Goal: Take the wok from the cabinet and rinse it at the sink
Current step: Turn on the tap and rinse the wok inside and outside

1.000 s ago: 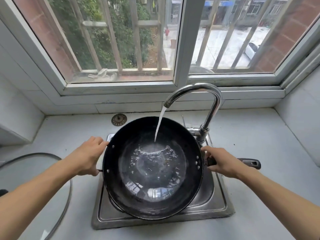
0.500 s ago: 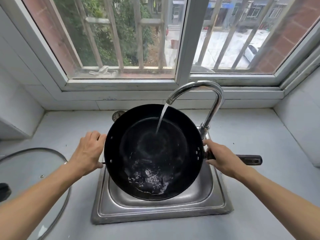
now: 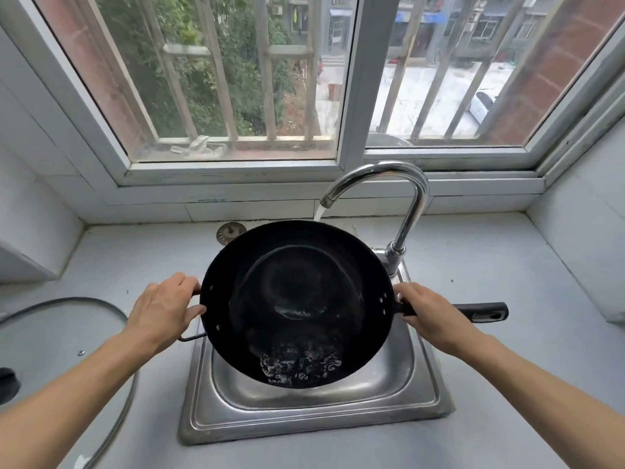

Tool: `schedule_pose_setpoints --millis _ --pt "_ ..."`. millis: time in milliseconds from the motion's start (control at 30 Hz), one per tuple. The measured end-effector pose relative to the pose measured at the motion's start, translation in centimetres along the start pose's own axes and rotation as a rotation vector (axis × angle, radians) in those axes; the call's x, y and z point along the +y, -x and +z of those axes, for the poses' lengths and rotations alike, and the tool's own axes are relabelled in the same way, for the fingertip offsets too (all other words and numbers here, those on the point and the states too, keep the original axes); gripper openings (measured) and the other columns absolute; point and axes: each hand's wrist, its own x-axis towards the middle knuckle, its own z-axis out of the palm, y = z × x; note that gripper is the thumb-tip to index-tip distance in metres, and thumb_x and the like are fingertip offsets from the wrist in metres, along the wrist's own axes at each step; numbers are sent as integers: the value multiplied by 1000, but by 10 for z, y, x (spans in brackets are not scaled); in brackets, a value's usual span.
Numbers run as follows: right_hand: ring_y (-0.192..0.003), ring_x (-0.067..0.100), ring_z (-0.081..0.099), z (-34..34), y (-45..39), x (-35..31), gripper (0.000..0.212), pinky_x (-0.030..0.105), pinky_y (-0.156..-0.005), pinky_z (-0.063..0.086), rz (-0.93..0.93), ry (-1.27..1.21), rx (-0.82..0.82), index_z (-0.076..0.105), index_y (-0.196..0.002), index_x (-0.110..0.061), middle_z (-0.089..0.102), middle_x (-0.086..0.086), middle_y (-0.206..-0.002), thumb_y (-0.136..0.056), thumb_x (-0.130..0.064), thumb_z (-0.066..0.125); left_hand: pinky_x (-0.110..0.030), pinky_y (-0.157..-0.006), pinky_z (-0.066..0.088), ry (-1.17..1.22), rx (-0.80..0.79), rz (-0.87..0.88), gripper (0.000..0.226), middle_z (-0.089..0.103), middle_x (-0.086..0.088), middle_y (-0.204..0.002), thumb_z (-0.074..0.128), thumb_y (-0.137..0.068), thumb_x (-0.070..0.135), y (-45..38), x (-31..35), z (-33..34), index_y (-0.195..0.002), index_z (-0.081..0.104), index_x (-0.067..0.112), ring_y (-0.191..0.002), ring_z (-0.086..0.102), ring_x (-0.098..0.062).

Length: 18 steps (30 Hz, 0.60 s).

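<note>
Far left on the grey bench (image 3: 507, 265): a glass pot lid (image 3: 84, 319) with dark rim lies flat, its black knob (image 3: 8, 384) cut by the frame edge.

My left hand (image 3: 162, 309) is at the wok's left side. Grip: fingers curled over the small wire loop handle (image 3: 192, 337) and the rim beside it, thumb against the outer wall, clamped on the wok.

Behind the wok, on the bench near the back wall, a round metal sink strainer (image 3: 231, 231) lies partly hidden by the wok's far rim.

Centre: the black wok (image 3: 297, 302) is held above the stainless steel sink (image 3: 304, 418), clear of the basin, tilted with the far rim high and the near rim low. A little frothy water (image 3: 299, 365) is pooled at the near, low side of the bowl. The rest of the inner surface looks wet and glossy.

The chrome gooseneck faucet (image 3: 406, 204) stands at the sink's back right corner, spout arching left. Water stream (image 3: 321, 213) leaves the spout and drops behind the wok's raised far rim; where it lands I cannot tell.

My right hand (image 3: 429, 316) is at the wok's right side. Grip: fingers wrapped round the long black handle (image 3: 483, 311) close to its root at the rim, clamped on it. The handle's free end juts right over the bench.

Above all this, a barred window (image 3: 348, 96) looks onto greenery and a street.
</note>
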Motion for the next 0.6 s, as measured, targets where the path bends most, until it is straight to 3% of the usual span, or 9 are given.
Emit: schedule_pose_setpoints --millis 133,400,600 --pt "-90 19 52 4 1 0 44 34 -79 46 11 -17 -30 41 -114 -30 52 -6 -101 -82 -9 63 -36 -63 42 -7 26 8 29 55 3 -86 78 -77 35 -2 0 7 -93 58 21 -68 54 -28" --pt "-86 20 52 24 -6 7 39 34 -77 47 100 -41 59 47 -103 -25 49 -7 -97 -77 -5 68 -33 -55 34 -48 157 67 39 53 0 -72 90 -60 19 -14 13 8 -79 56 15 -54 51 -29" --pt "-80 19 49 25 -17 19 36 36 -71 47 121 -77 143 49 -90 -23 47 -7 -90 -72 1 69 -34 -53 33 -68 242 136 37 53 -3 -70 89 -62 18 -27 17 6 -78 56 14 -53 48 -31"
